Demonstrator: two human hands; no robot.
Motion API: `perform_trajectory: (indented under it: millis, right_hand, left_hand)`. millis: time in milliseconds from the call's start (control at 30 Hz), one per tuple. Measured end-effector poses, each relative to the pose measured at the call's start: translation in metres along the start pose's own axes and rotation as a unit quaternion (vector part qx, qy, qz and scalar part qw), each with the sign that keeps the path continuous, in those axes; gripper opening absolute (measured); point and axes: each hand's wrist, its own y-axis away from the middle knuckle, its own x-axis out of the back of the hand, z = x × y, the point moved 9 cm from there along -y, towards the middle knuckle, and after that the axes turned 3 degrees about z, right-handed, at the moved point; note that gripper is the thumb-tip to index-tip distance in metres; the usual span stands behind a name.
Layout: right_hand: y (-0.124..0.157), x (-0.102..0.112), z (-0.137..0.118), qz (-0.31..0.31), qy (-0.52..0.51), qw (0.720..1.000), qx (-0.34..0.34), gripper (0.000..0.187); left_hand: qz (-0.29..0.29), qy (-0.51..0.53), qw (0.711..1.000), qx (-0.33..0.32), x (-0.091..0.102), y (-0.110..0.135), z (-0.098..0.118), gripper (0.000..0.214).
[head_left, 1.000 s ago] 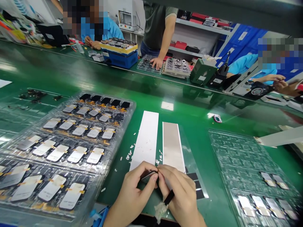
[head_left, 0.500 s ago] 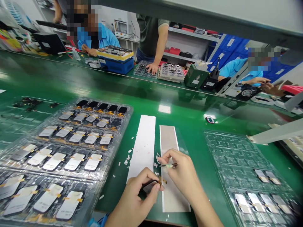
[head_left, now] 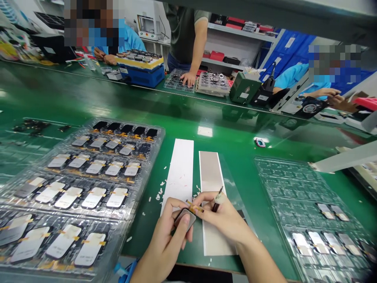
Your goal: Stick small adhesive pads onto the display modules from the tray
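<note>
While the left hand (head_left: 161, 243)'s fingers (head_left: 182, 232) clenched a small grey panel (head_left: 185, 217) just below a white strip (head_left: 179, 173), the right hand (head_left: 226, 220)'s pinched a black pen-like tool (head_left: 217, 202), way more upright than before; any print was too tiny to read.

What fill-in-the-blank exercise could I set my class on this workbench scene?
The left hand holds a small grey rectangular part, and the right hand holds a slim ____ tool.
The right hand lies above the ____ strip, not the white strip.
The fuller clear plastic tray lies to the ____ of the hands.
Both strips lie on a glossy ____ bench.
Missing words: black; grey; left; green.
</note>
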Motion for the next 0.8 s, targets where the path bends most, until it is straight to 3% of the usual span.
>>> perform_trajectory:
  millis: [300,600,800]
  right_hand:
    - [0.005,0.0,0.007,-0.013,-0.016,1.0,-0.018,0.035]
    - [0.006,0.002,-0.009,0.036,0.039,0.998,0.025,0.033]
    - [0.008,0.001,-0.015,0.051,0.027,0.996,0.061,0.022]
  left_hand:
    - [-0.024,-0.045,0.999,-0.013,-0.003,-0.003,0.008,0.024]
    - [-0.032,-0.057,0.998,0.017,-0.003,0.003,-0.003,0.025]
    - [-0.034,-0.05,0.998,0.016,-0.006,-0.001,0.0,0.027]
